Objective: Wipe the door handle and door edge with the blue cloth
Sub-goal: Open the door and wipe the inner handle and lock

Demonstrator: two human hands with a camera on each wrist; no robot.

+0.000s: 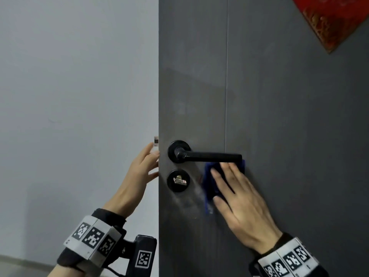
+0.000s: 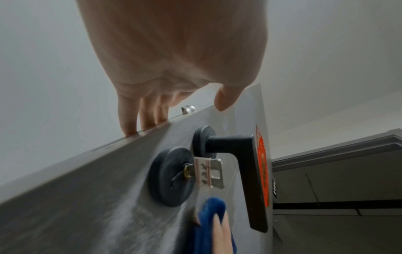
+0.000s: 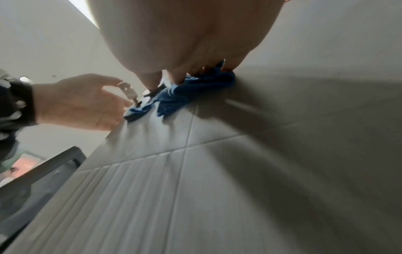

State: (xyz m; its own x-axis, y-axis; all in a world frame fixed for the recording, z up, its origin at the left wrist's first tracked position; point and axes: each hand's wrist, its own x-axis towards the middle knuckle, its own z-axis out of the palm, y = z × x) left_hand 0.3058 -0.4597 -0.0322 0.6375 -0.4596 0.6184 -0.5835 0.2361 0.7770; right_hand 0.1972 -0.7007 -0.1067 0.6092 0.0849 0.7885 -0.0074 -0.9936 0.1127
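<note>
Pressed flat under the straight fingers of the right hand [image 1: 241, 202], the crumpled blue cloth [image 1: 209, 182] is held just below the horizontal black lever door handle [image 1: 211, 156], while the grey door edge [image 2: 139, 135] at the left is steadied by the open left hand [image 1: 139, 172].

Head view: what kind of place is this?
Likely an indoor doorway in a home or flat: a grey door with a black lever handle, a key in the lock, a plain white wall.
</note>
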